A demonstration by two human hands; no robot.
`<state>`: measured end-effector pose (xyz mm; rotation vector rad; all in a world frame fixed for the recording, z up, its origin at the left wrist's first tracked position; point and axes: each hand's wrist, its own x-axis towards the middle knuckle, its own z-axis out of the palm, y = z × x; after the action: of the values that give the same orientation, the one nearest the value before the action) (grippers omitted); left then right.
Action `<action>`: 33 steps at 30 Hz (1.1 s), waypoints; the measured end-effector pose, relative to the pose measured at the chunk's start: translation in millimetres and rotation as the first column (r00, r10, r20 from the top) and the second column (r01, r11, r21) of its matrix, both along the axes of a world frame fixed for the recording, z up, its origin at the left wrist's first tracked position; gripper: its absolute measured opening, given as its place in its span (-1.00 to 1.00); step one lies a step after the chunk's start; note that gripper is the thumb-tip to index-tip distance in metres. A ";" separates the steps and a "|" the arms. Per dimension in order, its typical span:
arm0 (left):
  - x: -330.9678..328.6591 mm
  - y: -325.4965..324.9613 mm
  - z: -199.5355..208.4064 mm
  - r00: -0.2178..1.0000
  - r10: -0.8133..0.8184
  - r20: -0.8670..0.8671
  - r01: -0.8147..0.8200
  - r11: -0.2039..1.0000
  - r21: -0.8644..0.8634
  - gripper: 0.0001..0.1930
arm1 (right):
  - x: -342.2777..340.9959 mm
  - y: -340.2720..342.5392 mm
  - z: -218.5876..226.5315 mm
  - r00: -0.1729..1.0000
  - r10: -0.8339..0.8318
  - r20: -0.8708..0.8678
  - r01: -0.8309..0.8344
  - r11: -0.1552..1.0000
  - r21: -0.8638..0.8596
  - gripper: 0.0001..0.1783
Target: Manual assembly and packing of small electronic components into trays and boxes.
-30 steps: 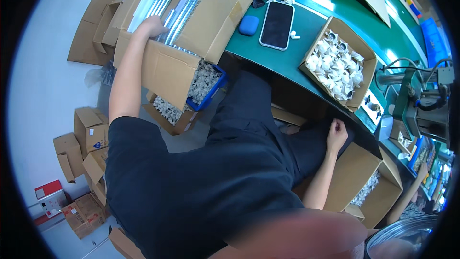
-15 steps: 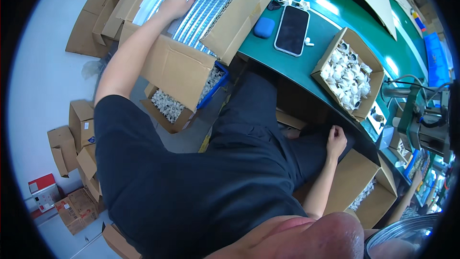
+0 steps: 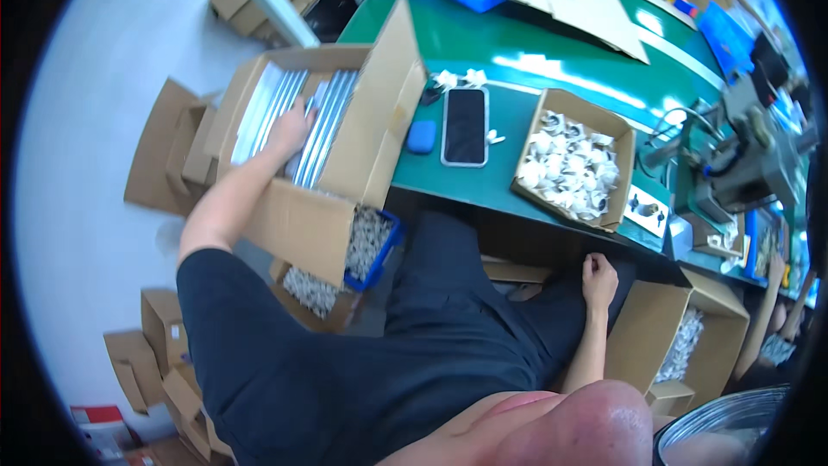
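My left hand (image 3: 291,129) reaches into an open cardboard carton (image 3: 297,207) at the left of the workbench. Rows of long silvery tubes (image 3: 329,134) lie side by side in it. The fingers are closed around what looks like one tube's end, between two groups of tubes; the hand hides part of it. My right hand (image 3: 599,283) rests on my thigh below the bench edge, its fingers curled in with nothing visible in them.
On the green bench (image 3: 431,179) lie a phone (image 3: 466,127), a blue case (image 3: 421,136) and a box of white plastic parts (image 3: 569,164). A machine (image 3: 746,151) stands at the right. Below the carton is a blue bin (image 3: 371,246) of small parts; another carton (image 3: 642,328) is by my right arm.
The view has shifted, so the bench and carton appear lower and farther left. My left hand stays among the tubes; my right hand still rests on my thigh.
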<state>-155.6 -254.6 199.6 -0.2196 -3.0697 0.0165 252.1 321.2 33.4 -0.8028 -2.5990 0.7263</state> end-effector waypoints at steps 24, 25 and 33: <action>192.8 107.6 178.6 0.692 -0.721 -0.030 -0.239 -0.268 0.933 -0.46 | -44.4 -111.4 157.2 0.559 0.585 -0.588 -0.733 0.680 -0.021 -0.86; 204.7 119.5 169.5 0.596 -0.796 -0.107 -0.244 -0.307 0.920 -0.45 | -52.7 -115.3 181.4 0.479 0.591 -0.649 -0.760 0.649 0.030 -0.82; 286.8 266.6 89.0 0.090 -0.938 0.334 -0.599 0.218 0.771 -0.57 | -47.2 -98.9 240.3 0.315 0.549 -0.774 -0.893 0.447 -0.046 -0.68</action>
<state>131.2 12.0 288.6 -1.1348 -2.4214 -3.4883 205.0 222.3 273.7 0.6970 -1.9402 1.6071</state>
